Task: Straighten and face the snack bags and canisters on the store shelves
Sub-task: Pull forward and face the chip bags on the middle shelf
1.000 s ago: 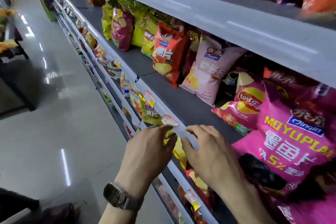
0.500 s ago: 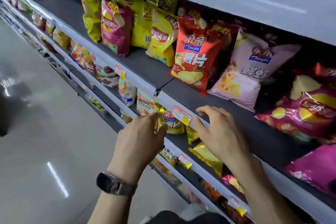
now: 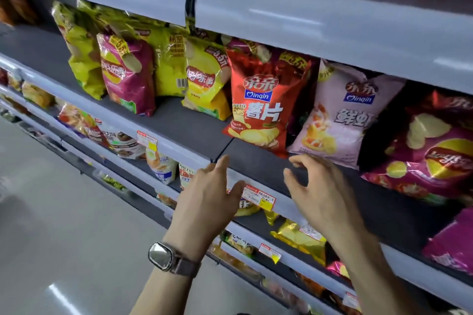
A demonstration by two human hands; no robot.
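A red Qinqin chip bag (image 3: 261,105) leans on the dark middle shelf (image 3: 194,130), with a pale pink Qinqin bag (image 3: 340,120) to its right. My left hand (image 3: 207,202), a watch on its wrist, hovers at the shelf's front lip just below the red bag, fingers straight, holding nothing. My right hand (image 3: 317,192) is raised over the shelf below the pink bag, fingers loosely curled, touching no bag. To the left stand a magenta bag (image 3: 125,77) and a yellow bag (image 3: 204,84). A purple Lay's bag (image 3: 430,158) lies at the right.
A price tag (image 3: 258,197) sits on the shelf rail between my hands. Lower shelves (image 3: 281,245) hold several more snack bags. An upper shelf (image 3: 307,18) overhangs the bags. The aisle floor (image 3: 64,225) lies to the left.
Both hands left the price-tag rail and rose toward the red and pink bags. The view swung up and right onto the middle shelf.
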